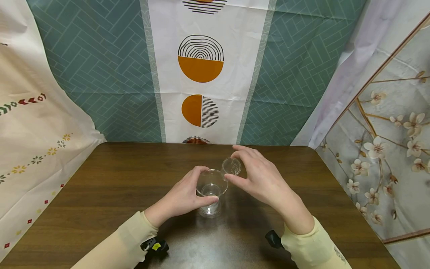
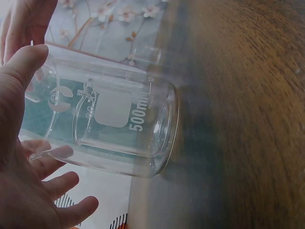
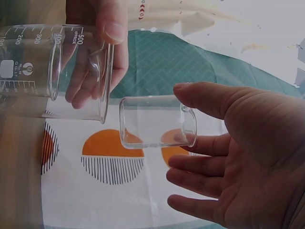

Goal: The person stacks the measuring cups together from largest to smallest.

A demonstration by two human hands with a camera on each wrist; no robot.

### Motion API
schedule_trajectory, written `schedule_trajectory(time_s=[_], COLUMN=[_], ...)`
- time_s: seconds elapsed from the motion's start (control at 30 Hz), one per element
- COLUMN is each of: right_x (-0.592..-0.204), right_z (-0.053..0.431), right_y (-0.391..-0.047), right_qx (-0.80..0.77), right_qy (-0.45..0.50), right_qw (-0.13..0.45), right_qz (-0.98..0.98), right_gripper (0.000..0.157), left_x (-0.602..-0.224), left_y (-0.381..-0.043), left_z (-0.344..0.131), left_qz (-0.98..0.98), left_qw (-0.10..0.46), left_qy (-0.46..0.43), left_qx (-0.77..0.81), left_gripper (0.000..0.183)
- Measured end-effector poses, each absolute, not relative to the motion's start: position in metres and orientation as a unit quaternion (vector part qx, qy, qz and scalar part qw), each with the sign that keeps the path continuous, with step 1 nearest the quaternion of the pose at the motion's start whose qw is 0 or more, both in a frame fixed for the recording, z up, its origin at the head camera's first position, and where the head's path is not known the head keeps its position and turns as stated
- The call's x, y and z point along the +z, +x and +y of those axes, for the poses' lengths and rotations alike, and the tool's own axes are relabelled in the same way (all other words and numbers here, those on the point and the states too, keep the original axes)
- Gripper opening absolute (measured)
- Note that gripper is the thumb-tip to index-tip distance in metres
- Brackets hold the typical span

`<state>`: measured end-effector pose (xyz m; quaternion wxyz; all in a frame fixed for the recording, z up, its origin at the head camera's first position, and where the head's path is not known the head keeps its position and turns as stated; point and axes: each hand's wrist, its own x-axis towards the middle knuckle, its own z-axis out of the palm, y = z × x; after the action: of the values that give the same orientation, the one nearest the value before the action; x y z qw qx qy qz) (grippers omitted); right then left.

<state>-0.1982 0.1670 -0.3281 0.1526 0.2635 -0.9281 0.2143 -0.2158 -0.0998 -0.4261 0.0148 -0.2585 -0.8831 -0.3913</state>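
A clear glass beaker marked 500 ml point(image 2: 138, 114) stands upright on the brown wooden table point(image 1: 134, 168). My left hand point(image 1: 183, 196) grips it near the rim, thumb on the near side and fingers on the far side. Inside it sits a smaller glass beaker point(image 3: 56, 64). Between thumb and fingertips, my right hand point(image 1: 263, 179) holds a still smaller glass beaker point(image 3: 152, 121) by its rim end. That beaker hangs just right of the large beaker's rim, apart from it, with its base lower than the fingers. Its faint markings are unreadable.
Behind the table hangs a teal and white cloth point(image 1: 201, 82) with orange half circles. A cream cloth point(image 1: 40, 142) borders the left side, and a flower-patterned cloth point(image 1: 376, 149) the right. Dark wrist devices point(image 1: 273, 239) sit under both sleeves.
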Motion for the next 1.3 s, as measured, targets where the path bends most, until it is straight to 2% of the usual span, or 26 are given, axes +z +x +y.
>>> schedule_trajectory(time_s=[1.3], right_x=[-0.335], right_z=[0.156], right_y=[-0.197], right_qx=[0.216], right_qy=[0.276], right_qw=[0.128], right_qz=[-0.928], right_gripper=[0.048], left_x=[-0.428], left_y=[-0.217], left_z=[-0.099], left_qz=[-0.881], left_qw=[0.012], left_qy=[-0.259], left_qx=[-0.395], left_gripper=[0.09])
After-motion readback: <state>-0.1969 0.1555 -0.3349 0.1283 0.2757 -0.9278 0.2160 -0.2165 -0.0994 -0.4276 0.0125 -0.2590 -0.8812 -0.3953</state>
